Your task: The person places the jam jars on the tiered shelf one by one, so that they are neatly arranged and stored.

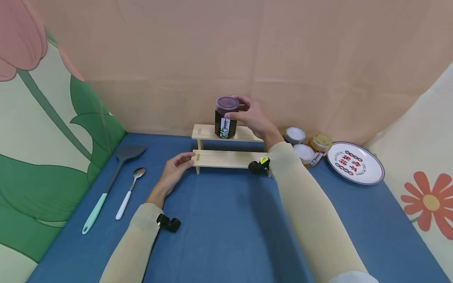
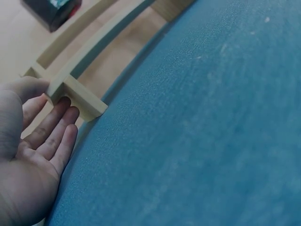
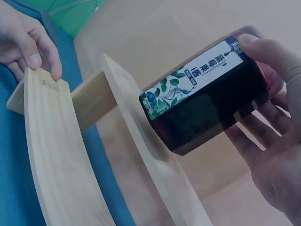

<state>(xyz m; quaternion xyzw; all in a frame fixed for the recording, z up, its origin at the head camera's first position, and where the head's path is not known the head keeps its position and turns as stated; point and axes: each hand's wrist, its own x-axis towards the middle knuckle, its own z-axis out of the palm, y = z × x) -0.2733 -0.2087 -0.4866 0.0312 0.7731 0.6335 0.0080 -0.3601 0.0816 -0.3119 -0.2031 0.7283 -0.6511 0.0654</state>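
A two-tier wooden stand [image 1: 226, 158] faces me near the back of the blue table. My left hand [image 1: 173, 173] grips the left end of its lower board, with the thumb above and the fingers curled beneath in the left wrist view. With my right hand [image 1: 257, 121] I hold a dark jam jar [image 3: 202, 106] near its purple lid, thumb on one side and fingers on the other. The jar is upright in the head view, its base right at the upper board [image 1: 205, 133]. A white label with blueberries and leaves shows on its side.
Right of the stand are two white-lidded jars [image 1: 295, 135] and a yellow-lidded jar [image 1: 320, 142], beside a round plate [image 1: 368, 163] with red print. A grey spatula [image 1: 120, 167] and a white-handled spoon [image 1: 129, 192] lie on the left. A beige cloth backdrop [image 1: 177, 78] rises behind.
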